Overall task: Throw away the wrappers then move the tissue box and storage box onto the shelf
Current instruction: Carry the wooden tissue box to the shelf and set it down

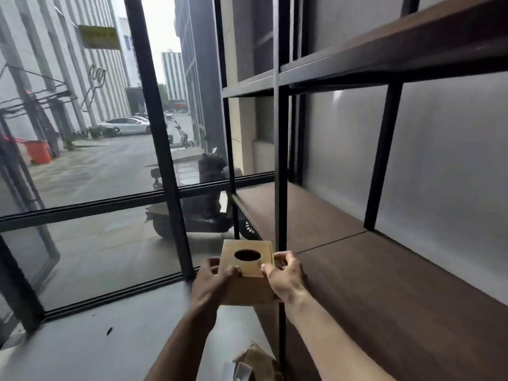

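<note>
Both hands grasp the wooden tissue box (247, 270) in the air. The left hand (213, 281) clasps its left side; the right hand (286, 273) clasps its right side, thumbs on top near the round opening. The box is upright, just left of the shelf (384, 284) frame post, not resting on the board.

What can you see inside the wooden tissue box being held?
Through the round hole in the tissue box, only darkness shows. Both hands, left hand and right hand, grip its sides; any contents stay hidden.
</note>
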Demonstrator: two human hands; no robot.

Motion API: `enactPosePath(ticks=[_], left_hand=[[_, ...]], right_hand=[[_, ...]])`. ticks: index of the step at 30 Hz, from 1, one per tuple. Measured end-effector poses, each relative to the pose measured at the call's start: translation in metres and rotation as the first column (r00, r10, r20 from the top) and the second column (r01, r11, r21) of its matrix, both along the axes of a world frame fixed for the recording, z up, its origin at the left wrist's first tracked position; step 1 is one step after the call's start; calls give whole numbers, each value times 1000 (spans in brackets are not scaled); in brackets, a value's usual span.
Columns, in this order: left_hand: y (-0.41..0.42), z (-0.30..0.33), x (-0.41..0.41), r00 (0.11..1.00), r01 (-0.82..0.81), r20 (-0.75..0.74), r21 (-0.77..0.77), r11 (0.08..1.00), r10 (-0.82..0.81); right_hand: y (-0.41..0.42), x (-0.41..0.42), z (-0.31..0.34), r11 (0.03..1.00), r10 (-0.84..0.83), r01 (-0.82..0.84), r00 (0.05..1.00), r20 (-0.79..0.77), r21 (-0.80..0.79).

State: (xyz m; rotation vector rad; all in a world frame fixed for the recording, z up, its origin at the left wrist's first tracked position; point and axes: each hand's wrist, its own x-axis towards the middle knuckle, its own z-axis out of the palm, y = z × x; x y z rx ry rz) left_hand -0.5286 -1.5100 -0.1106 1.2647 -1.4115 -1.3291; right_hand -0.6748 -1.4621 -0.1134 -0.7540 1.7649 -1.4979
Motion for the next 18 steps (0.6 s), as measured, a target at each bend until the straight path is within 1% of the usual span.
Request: enactPosePath(ticks=[1, 4, 8, 10, 12, 14, 17, 18], left_hand=[[-20, -2, -12, 999, 47, 16, 15, 999, -47], [-73, -7, -56, 979, 191, 66, 44, 981, -194], [-119, -28, -135, 915, 359, 176, 56, 932, -363], [-125, -38, -176, 874, 444, 188, 67, 893, -449], [-130, -48, -218, 820, 527, 219, 74, 847, -529], [-127, -60, -252, 768, 592, 233, 97, 800, -597], [-122, -79, -293, 725, 620, 267, 149, 770, -635], [-138, -118, -342, 604, 707, 292, 235, 667, -742]], right_hand=[[-12, -8, -1, 999, -48, 48, 999, 12, 13], [-40, -41, -9, 970, -235, 236, 972, -24, 57], [-48, -95, -24, 892, -440, 441, 898, -32, 102], [-44, -124, -36, 839, -525, 526, 850, -47, 135], [-43, -155, -47, 781, -604, 601, 796, -42, 169], [-38, -180, -60, 745, -646, 641, 762, -37, 187], [-22, -205, -73, 686, -688, 673, 724, -54, 276], [-30, -232, -105, 574, -779, 745, 625, -55, 339]])
